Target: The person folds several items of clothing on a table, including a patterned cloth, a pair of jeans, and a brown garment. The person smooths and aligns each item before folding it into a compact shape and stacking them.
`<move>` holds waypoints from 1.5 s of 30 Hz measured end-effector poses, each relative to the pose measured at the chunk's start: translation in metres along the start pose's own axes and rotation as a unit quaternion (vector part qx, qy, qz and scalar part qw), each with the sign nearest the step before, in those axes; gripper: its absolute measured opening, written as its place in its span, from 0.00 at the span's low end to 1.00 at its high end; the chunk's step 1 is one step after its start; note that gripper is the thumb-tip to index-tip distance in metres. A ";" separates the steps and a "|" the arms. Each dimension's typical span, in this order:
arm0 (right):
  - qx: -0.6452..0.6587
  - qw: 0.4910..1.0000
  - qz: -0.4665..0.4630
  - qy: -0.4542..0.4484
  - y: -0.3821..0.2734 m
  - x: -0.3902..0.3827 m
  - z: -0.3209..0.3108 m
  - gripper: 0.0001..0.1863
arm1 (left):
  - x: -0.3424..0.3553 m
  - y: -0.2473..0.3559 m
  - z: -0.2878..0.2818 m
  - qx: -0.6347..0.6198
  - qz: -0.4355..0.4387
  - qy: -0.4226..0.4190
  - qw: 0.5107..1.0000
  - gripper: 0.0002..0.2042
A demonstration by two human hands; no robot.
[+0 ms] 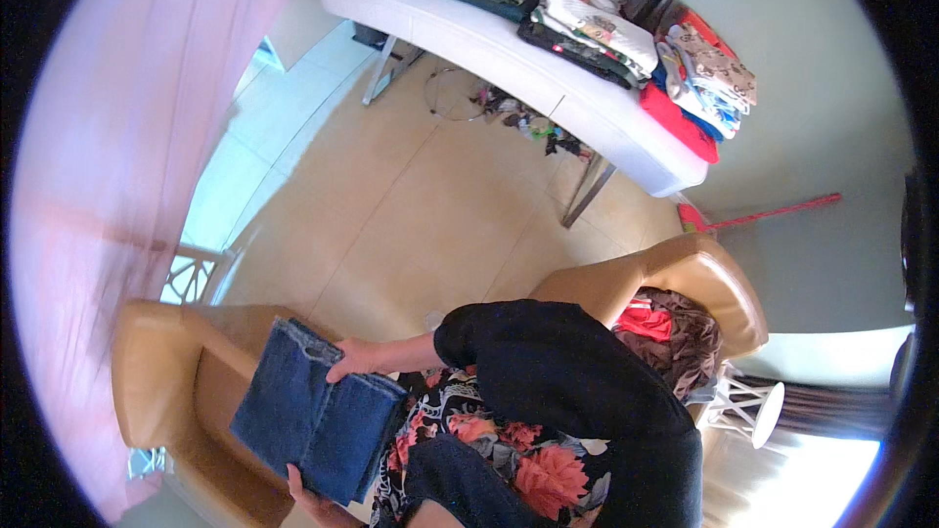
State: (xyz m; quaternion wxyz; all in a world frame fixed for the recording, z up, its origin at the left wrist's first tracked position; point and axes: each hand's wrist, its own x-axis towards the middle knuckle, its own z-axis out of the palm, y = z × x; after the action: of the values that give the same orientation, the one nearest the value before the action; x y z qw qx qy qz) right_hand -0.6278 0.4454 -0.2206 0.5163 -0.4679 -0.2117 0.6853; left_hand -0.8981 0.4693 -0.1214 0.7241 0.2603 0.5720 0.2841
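Note:
Folded blue jeans (323, 411) hang in front of me at the lower left, held between both hands over a tan armchair (156, 362). My right hand (357, 360) grips their upper edge, with the thumb on top and the other fingers hidden by the denim. At the lower edge of the bundle, my left hand (308, 497) is closed on the fabric, partly hidden beneath it. A frayed, paler edge shows along the top of the jeans. My black sleeve (577, 372) and floral top (538, 460) lie to the right of them.
Stacks of folded clothes (597, 29) cover much of a white padded table (450, 24) at the back. A second tan armchair (704, 274) holds brown and red clothing (675, 332). A pink curtain (127, 137) hangs left; a red-handled broom (773, 213) leans right.

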 end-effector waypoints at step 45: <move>0.285 0.807 -0.291 0.428 -0.251 -0.128 -0.424 0.26 | 0.237 0.054 0.704 0.409 0.080 -0.412 0.810 0.34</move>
State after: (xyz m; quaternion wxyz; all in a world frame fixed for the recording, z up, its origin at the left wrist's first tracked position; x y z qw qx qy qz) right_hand -0.1317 0.3429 -0.1725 0.8402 -0.4617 0.1091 0.2626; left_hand -0.1737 0.6387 -0.0964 0.6932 0.6700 0.2604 -0.0527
